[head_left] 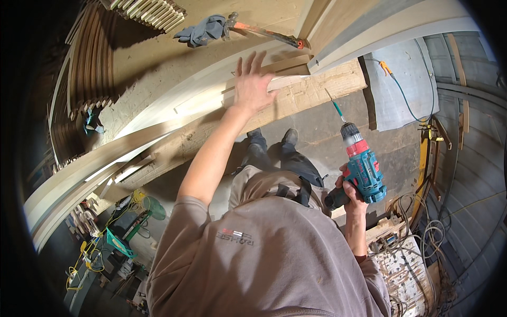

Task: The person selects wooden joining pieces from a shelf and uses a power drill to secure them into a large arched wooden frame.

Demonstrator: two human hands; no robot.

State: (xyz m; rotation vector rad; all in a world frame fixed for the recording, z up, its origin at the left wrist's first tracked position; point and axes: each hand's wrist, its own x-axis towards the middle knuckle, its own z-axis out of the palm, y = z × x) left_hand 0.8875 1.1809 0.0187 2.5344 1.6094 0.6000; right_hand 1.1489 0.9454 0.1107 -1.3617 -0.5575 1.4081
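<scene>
My right hand grips the handle of a teal and red cordless drill. A long thin bit with a teal section sits in its chuck and points away from me, its tip near the end of a thick wooden beam. With fingers spread, my left hand is over the pale long boards beside that beam; whether the palm presses on them I cannot tell. A wooden frame piece stands at the boards' right end.
At the back lie a hammer with an orange handle and grey gloves. Brown curved slats are stacked at the left. A yellow air gun with a blue hose lies at the right. Coiled cables hang at the lower right.
</scene>
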